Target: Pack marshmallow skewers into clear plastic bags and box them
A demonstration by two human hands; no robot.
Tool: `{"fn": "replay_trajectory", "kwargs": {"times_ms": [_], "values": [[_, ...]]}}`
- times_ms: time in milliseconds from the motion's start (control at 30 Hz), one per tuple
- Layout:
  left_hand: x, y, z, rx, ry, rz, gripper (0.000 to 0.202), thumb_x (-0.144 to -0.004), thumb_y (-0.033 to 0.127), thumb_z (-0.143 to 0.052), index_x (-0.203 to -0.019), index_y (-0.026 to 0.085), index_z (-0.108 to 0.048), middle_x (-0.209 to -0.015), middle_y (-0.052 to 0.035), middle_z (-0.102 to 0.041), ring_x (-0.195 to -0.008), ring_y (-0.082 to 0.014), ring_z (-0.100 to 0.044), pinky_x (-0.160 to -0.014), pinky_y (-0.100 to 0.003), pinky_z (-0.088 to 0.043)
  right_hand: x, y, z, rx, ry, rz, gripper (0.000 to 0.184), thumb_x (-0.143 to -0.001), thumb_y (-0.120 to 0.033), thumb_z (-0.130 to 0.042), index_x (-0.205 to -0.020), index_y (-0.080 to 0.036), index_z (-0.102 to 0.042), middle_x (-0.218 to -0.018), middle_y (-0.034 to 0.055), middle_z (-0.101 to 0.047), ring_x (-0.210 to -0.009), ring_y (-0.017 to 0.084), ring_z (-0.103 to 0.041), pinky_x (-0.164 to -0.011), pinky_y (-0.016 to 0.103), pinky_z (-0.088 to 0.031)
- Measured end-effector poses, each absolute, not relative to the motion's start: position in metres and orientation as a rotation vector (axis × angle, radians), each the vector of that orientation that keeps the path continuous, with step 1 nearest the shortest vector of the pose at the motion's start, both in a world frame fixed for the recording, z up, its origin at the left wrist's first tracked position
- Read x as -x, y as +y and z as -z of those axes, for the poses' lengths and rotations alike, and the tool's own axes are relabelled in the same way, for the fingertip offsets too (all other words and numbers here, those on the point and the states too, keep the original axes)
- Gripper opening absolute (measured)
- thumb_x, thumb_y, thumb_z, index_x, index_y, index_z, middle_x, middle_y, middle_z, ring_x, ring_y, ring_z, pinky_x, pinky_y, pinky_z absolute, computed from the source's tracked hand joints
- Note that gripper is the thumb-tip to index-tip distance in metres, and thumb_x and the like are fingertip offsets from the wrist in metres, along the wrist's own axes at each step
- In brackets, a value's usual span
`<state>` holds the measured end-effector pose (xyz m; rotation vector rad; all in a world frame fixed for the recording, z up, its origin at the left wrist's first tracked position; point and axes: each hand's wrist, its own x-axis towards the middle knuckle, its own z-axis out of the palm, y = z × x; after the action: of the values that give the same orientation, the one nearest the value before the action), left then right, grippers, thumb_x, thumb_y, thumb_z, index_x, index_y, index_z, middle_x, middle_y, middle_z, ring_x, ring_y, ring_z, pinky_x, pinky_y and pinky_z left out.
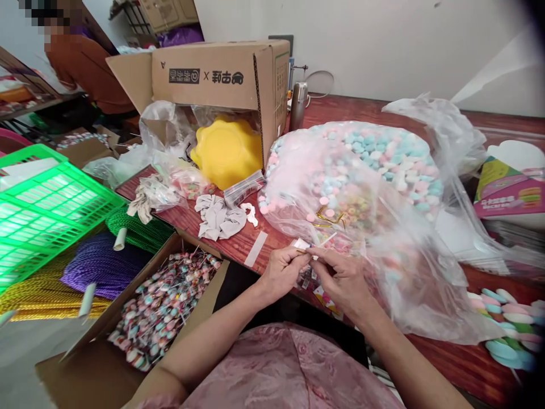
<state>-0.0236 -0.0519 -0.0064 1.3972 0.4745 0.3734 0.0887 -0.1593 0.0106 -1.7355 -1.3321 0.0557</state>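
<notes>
Below a pale wall (361,45), a filmy bag (349,187) bulges on the red wood-grain counter (451,359). Left hand (281,270) and right hand (347,279), at its near edge, pinch a tiny, indistinct piece (301,251), grips closed.

Glossy wood-grain table (445,363), translucent plastic bag (409,278), matt cardboard box (200,94)

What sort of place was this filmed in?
Probably a small hand-packing or assembly workspace. It shows in the large clear bag of pastel pieces on the table, the open carton heaped with small multicoloured pieces, and the bundle of purple twisted strands nearby.
</notes>
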Motion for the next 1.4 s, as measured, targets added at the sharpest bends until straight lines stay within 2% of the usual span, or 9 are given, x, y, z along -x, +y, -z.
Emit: {"fn": "replay_trajectory", "kwargs": {"times_ms": [200,300,400,567,667,800,967,1300,1400], "values": [[0.027,-0.05,0.002,-1.42,0.503,-0.382,0.039,-0.088,0.047,-0.054,-0.064,0.015,-0.055,-0.06,0.0023,-0.045,-0.053,-0.0077,-0.039,-0.051,-0.022,-0.032,-0.077,-0.164,-0.007,1.738,-1.185,0.03,0.027,-0.085,-0.023,-0.06,-0.111,-0.019,-0.063,-0.059,-0.0038,-0.059,-0.048,0.011,-0.051,-0.052,0.025,-0.043],[0.027,-0.049,-0.008,-1.595,0.475,-0.456,0.037,-0.089,0.043,-0.051,-0.065,0.016,-0.058,-0.065,-0.0006,-0.05,-0.061,-0.0103,-0.044,-0.058,-0.023,-0.038,-0.072,-0.167,0.002,1.689,-0.952,-0.184,0.012,-0.083,-0.031,-0.065,-0.088,-0.02,-0.063,-0.063,-0.0014,-0.06,-0.052,0.012,-0.052,-0.051,0.025,-0.044],[0.025,-0.05,-0.018,-1.736,0.424,-0.497,0.038,-0.088,0.04,-0.052,-0.059,0.016,-0.057,-0.065,-0.0028,-0.054,-0.065,-0.0119,-0.047,-0.063,-0.024,-0.04,-0.078,-0.169,0.008,1.53,-0.741,-0.634,0.024,-0.08,-0.04,-0.067,-0.071,-0.019,-0.061,-0.06,-0.0017,-0.057,-0.052,0.011,-0.05,-0.049,0.023,-0.042],[0.028,-0.05,-0.028,-1.371,0.434,0.039,0.04,-0.077,0.049,-0.063,-0.055,0.017,-0.056,-0.046,0.0018,-0.05,-0.035,-0.006,-0.036,-0.036,-0.02,-0.027,-0.106,-0.18,-0.005,1.317,-0.962,-1.07,0.033,-0.078,-0.047,-0.067,-0.067,-0.017,-0.058,-0.054,-0.0024,-0.053,-0.045,0.01,-0.043,-0.044,0.023,-0.035],[0.033,-0.049,-0.029,-1.109,0.396,0.352,0.031,-0.067,0.044,-0.072,-0.06,0.015,-0.064,-0.045,0.0006,-0.055,-0.028,-0.0065,-0.037,-0.027,-0.018,-0.021,-0.111,-0.193,-0.028,1.375,-1.568,-0.702,0.024,-0.092,-0.03,-0.05,-0.073,-0.017,-0.058,-0.059,0.0005,-0.056,-0.052,0.012,-0.048,-0.05,0.025,-0.036],[0.037,-0.048,-0.029,-0.961,0.32,0.602,0.018,-0.057,0.031,-0.075,-0.058,0.015,-0.068,-0.048,-0.0023,-0.06,-0.03,-0.01,-0.045,-0.024,-0.018,-0.027,-0.103,-0.207,-0.051,1.285,-2.162,0.021,0.023,-0.092,-0.01,-0.04,-0.094,-0.016,-0.062,-0.073,0.0054,-0.064,-0.064,0.015,-0.055,-0.062,0.031,-0.043],[0.035,-0.045,-0.035,-1.029,0.222,0.773,0.017,-0.055,0.032,-0.078,-0.052,0.018,-0.068,-0.041,-0.003,-0.056,-0.027,-0.0111,-0.037,-0.022,-0.02,-0.02,-0.097,-0.214,-0.051,1.188,-2.345,0.089,0.027,-0.095,-0.011,-0.041,-0.117,-0.01,-0.058,-0.079,0.0068,-0.065,-0.075,0.018,-0.059,-0.073,0.034,-0.047],[0.025,-0.037,-0.041,-1.322,-0.054,0.999,0.026,-0.055,0.042,-0.083,-0.05,0.022,-0.068,-0.046,-0.0037,-0.059,-0.031,-0.0142,-0.043,-0.026,-0.022,-0.023,-0.078,-0.213,-0.052,1.202,-2.429,0.074,0.023,-0.093,-0.009,-0.04,-0.087,-0.016,-0.061,-0.08,0.0059,-0.06,-0.071,0.017,-0.051,-0.065,0.034,-0.036],[0.026,-0.026,-0.052,-1.763,-0.058,0.681,0.03,-0.049,0.039,-0.086,-0.043,0.023,-0.061,-0.039,0.0005,-0.051,-0.035,-0.0136,-0.043,-0.033,-0.024,-0.029,-0.073,-0.209,-0.052,1.263,-2.468,0.15,0.022,-0.092,-0.009,-0.04,-0.081,-0.016,-0.058,-0.075,0.0049,-0.058,-0.066,0.017,-0.048,-0.062,0.034,-0.03]]}}
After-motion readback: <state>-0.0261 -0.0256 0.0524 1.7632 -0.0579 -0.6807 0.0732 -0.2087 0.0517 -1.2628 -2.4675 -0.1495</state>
